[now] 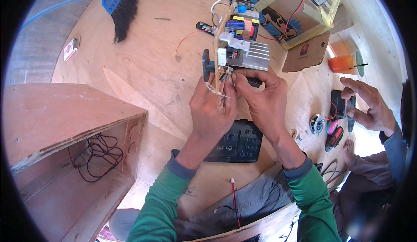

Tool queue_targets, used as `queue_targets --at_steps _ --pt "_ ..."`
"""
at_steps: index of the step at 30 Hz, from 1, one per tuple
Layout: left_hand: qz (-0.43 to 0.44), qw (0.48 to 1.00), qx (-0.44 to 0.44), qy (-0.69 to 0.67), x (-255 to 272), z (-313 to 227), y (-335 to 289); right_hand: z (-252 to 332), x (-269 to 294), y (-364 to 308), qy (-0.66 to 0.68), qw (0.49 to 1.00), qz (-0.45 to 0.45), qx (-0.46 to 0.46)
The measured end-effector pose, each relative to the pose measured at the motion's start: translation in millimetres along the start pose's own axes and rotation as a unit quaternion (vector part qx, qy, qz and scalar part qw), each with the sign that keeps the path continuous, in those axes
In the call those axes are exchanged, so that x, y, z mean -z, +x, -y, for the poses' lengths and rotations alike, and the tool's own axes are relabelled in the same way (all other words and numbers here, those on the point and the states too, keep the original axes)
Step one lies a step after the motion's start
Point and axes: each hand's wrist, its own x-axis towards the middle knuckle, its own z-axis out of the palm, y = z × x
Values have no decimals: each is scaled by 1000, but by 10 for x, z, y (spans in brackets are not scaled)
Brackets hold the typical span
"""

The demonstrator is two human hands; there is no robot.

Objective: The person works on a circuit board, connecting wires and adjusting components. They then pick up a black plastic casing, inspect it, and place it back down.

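Note:
Upright in front of me stands a circuit board (220, 37), seen edge-on, crowded with parts and a finned metal heatsink (254, 58). My left hand (213, 113) is closed around its lower edge. Just below the heatsink, my right hand (270, 98) is closed in a pinch at a small pale connector (230, 70), partly hidden by the fingers. A black plastic piece (206, 66) sits on the board's left side. Twisted pale wires (211, 86) hang over my left fingers. Beneath my wrists, a black plastic panel (243, 144) lies on the wooden surface.
An open wooden box (78, 124) with a coiled black cable (102, 155) stands at left. Far off are a blue broom (115, 0) and a taped carton (295, 20). At right sit a drink cup (347, 63), a small motor-like part (317, 124) and another person's hand (371, 105).

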Motion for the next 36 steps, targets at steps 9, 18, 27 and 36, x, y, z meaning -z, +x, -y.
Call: queue_targets --at_steps 9,18,27,36 --pt "30 999 24 34 24 14 -75 -42 -94 -45 4 1000 -29 0" --pt "7 998 -61 3 7 75 -47 -4 -181 -84 95 991 -57 -71" --pt "9 997 -71 30 5 77 -48 2 -192 -107 121 987 -57 -86" --pt "5 999 25 37 -3 -1 -28 -68 -2 -21 8 1000 3 14"
